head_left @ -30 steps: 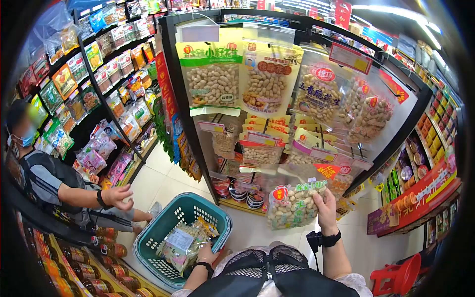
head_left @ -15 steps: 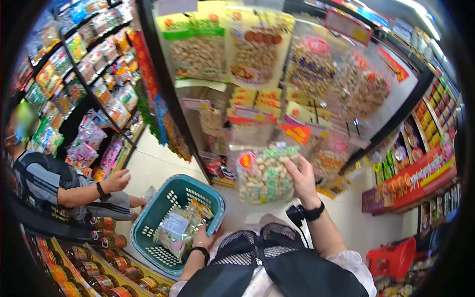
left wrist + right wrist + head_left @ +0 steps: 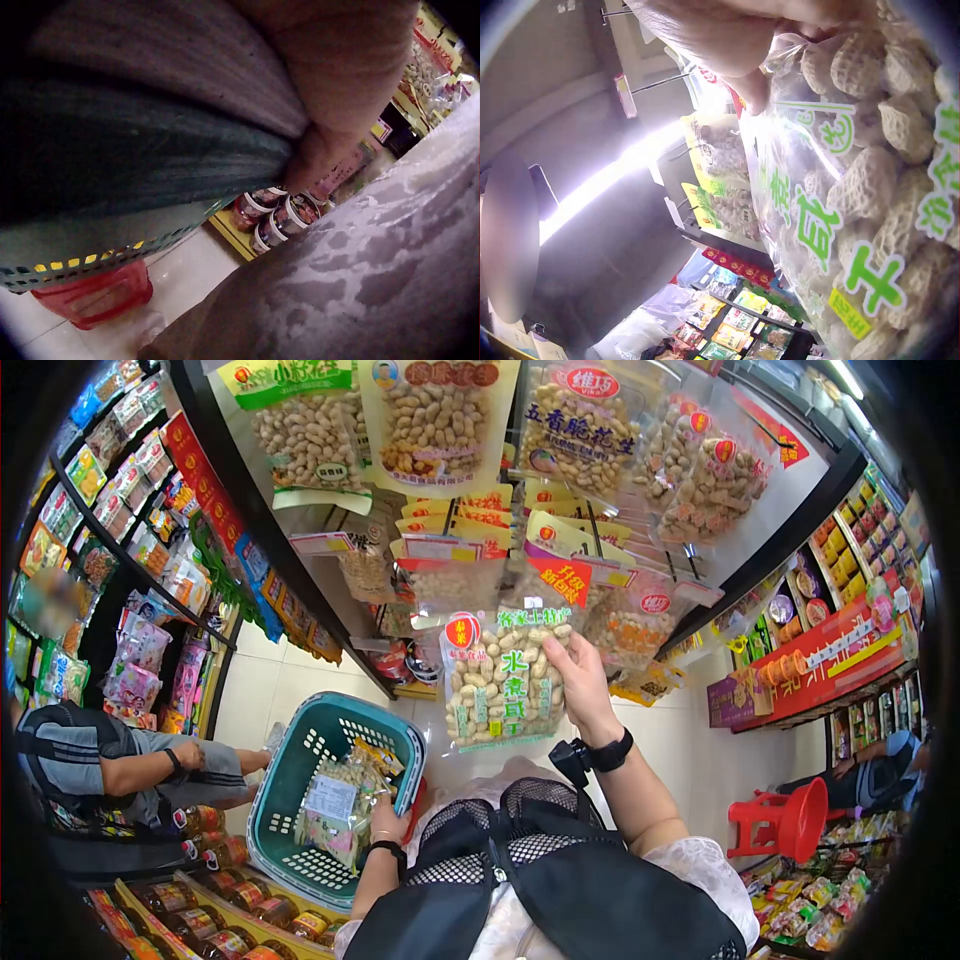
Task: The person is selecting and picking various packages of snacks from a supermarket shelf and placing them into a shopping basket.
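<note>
The right hand point(image 3: 583, 682) pinches the right edge of a clear bag of peanuts point(image 3: 505, 690) with green lettering, held upright before the rack. The right wrist view shows the same bag point(image 3: 877, 172) close up, with the hand point(image 3: 727, 37) at its top edge. At lower left, the left hand point(image 3: 388, 825) is at the near side of a green basket point(image 3: 285, 800), and in the left wrist view that hand point(image 3: 337, 75) curls round its rim point(image 3: 150, 157). Inside the basket lie a labelled bag point(image 3: 330, 810) and a small yellow packet point(image 3: 378, 757).
Peanut bags point(image 3: 435, 430) hang on a black-framed rack ahead. Jars point(image 3: 215, 905) stand at lower left, near a person in grey shorts point(image 3: 200, 760). A red stool point(image 3: 790, 818) is at the right, with another person point(image 3: 880, 770) beyond it.
The view has tilted down and turned. The peanut bag has moved left and closer, now facing the head camera more squarely. The other person's raised arm at left has lowered.
</note>
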A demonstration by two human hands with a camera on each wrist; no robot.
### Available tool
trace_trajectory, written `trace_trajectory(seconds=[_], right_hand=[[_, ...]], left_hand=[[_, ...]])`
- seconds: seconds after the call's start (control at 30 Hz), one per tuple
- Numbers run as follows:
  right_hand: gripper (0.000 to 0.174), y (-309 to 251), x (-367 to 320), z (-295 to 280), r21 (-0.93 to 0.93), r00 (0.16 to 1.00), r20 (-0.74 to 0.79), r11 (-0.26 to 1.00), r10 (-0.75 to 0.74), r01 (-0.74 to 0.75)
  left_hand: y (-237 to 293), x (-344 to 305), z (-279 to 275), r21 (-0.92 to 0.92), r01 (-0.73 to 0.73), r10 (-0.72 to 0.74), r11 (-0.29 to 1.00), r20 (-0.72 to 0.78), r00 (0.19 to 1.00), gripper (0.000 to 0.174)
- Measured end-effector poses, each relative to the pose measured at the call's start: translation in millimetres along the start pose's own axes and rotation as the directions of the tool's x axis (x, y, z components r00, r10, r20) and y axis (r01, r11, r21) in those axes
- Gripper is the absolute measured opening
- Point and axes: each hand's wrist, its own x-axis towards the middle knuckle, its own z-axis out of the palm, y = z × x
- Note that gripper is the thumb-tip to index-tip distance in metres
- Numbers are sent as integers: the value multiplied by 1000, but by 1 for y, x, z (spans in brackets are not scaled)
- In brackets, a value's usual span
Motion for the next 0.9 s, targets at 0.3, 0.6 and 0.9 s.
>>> trace_trajectory(seconds=[0.3,0.6,0.9], right_hand=[[31,34,-3,-9,37,998,19,997,68,-68],[45,147,-48,-91,-699,973,-70,685,221,-206],[39,137,-74,-90,-638,942,-27,720,333,-273]], left_hand=[[-7,7,8,-61,-75,71,995,-65,995,47],[-14,7,10,-23,-71,70,997,-39,997,48],[-6,2,7,-45,-41,39,998,-33,999,46]])
